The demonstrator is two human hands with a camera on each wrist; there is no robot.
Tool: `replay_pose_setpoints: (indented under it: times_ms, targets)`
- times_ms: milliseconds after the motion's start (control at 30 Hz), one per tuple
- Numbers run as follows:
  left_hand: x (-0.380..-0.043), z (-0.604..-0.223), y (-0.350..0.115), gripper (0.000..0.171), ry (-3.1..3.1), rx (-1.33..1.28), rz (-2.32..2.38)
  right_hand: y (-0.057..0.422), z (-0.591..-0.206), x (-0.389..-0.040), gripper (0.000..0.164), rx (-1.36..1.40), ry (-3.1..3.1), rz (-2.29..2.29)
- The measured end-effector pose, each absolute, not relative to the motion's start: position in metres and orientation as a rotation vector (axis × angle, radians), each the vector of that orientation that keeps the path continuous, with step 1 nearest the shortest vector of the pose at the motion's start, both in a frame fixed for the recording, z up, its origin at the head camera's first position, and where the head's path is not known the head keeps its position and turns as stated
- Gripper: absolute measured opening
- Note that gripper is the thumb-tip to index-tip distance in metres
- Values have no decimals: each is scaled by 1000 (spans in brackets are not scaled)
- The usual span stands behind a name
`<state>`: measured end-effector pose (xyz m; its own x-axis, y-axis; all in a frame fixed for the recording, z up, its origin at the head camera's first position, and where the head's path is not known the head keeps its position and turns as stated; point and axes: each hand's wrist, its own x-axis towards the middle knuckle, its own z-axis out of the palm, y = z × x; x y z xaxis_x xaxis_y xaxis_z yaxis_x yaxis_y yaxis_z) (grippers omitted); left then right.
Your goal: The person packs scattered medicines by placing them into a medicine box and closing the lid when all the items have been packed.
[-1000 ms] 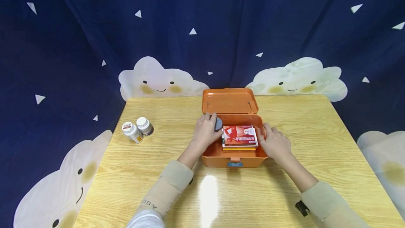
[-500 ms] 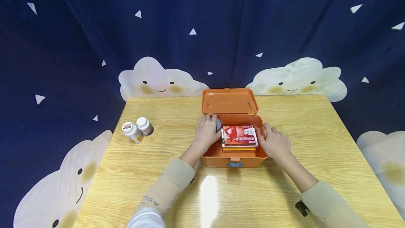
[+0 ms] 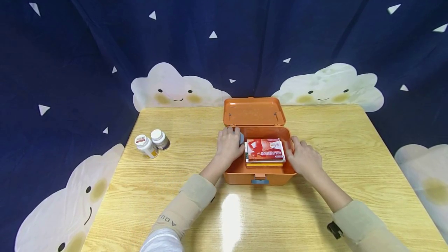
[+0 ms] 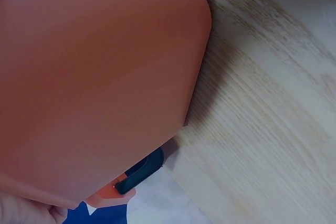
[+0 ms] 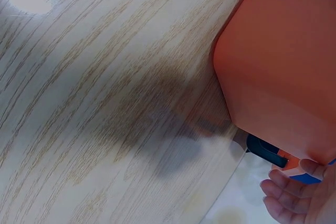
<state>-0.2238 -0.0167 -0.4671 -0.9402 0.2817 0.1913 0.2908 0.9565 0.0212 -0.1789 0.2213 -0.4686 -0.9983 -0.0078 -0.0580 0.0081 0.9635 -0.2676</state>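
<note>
An open orange storage box point(image 3: 260, 179) with a grey latch stands at the table's middle. Inside lies a stack of medicine boxes point(image 3: 265, 150), the top one red and white. My left hand point(image 3: 228, 146) reaches over the box's left rim. Its thumb and index finger hold a round grey-blue thing point(image 3: 242, 138), mostly hidden behind the hand. At the right wall, my right hand point(image 3: 305, 158) grips the rim, thumb inside and fingers outside. The right wrist view shows those fingers point(image 5: 286, 195) hanging partly away from the wall.
Two white pill bottles point(image 3: 160, 139) stand close together at the table's left. The box's lid point(image 3: 253, 112) is tipped back towards the curtain point(image 3: 245, 30). Bare wood table point(image 3: 350, 147) lies to the right.
My left hand has shifted slightly right and nearer, covering more of the round grey-blue thing. The right hand, box and bottles stay in place.
</note>
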Motion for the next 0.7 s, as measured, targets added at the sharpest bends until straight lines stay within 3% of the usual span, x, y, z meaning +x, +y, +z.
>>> replay_pose_setpoints:
  times_ms: [700]
  targets:
    - [-222,-462,-16,45,-2962,-441,-18,221,-468,-179,48,-10,3050,-404]
